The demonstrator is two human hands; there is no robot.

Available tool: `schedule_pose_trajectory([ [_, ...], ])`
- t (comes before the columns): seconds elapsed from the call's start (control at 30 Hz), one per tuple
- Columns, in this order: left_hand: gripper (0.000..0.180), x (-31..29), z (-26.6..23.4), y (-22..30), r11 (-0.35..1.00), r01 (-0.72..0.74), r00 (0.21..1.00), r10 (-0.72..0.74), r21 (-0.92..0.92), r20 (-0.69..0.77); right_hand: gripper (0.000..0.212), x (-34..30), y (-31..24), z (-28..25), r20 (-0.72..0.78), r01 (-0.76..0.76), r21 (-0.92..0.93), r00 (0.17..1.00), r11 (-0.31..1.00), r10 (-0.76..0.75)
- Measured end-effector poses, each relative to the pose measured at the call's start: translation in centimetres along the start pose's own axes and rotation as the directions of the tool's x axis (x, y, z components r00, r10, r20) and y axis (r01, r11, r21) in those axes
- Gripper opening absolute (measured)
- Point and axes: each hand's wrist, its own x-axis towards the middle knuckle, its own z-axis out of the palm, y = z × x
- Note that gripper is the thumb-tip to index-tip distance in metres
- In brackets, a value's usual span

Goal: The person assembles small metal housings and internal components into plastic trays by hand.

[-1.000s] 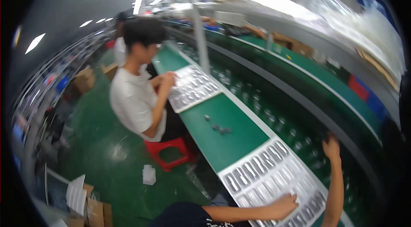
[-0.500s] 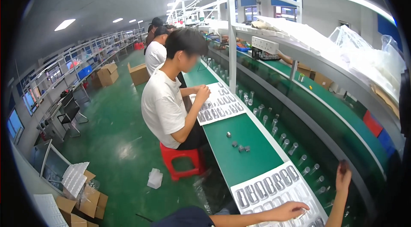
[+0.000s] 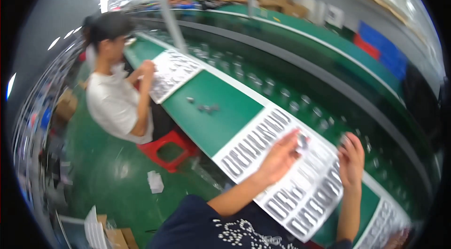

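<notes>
Through the head view I find the left hand point(image 3: 279, 157) over the near tray point(image 3: 246, 136), fingers extended and thumb drawn toward them, pinching a small silvery part point(image 3: 303, 142) at the fingertips. The part is above the tray's far right side. I record the right hand point(image 3: 351, 159) raised beside the tray's right edge, fingers curled; something dark shows at its tips, but blur prevents me from telling whether it is gripped. The tray lies on a green bench point(image 3: 230, 124) and carries rows of oblong pieces. Farther left, small dark pieces point(image 3: 208, 108) lie loose on the bench, between this tray and a far tray point(image 3: 182, 82). A co-worker point(image 3: 112, 103) sits at the far tray on a red stool point(image 3: 169, 152), hands together above its left edge. Clear cylinders point(image 3: 284, 94) stand in a line right of the bench. As to markings, a pale sheet point(image 3: 334, 15) at far right bears a dark patch, and the dark shirt point(image 3: 199, 228) a pale dotted pattern; I cannot tell whether either is lettering.
</notes>
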Motion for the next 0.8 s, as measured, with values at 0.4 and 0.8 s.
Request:
schedule_pose_trajectory([
  [0.4, 0.028, -2.1, 3.0, -1.9, 0.993, 0.098, 0.994, -0.095, 0.073, -0.047, 0.036, -5.2, -1.6, 4.5, 0.434, 0.545, -0.595, 0.836, 0.59, -0.334],
  [0.8, 0.028, -2.1, 1.7, -1.9, 1.0, 0.019, 0.993, -0.02, 0.015, 0.118, 0.038, -5.6, -0.1, 4.7, 0.467, 0.547, -0.599, 0.832, 0.585, -0.3],
])
